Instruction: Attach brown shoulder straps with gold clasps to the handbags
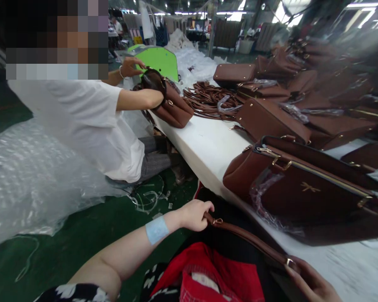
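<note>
A brown leather strap (248, 237) with gold buckles stretches between my two hands above my lap. My left hand (195, 214) is closed round its far end, near one buckle. At the lower right my right hand (311, 279) grips the other end beside a second gold fitting, its fingers partly cut off by the frame. Just beyond the strap, on the white table, a brown handbag (302, 197) lies with its zip along the top, a gold bow emblem and clear plastic on its front.
A co-worker (82, 121) in a white shirt sits to the left, an arm inside another brown bag (176, 109). Loose brown straps (211, 100) and several bags (274, 119) cover the white table (204, 144). Bubble wrap (34, 176) lies on the green floor.
</note>
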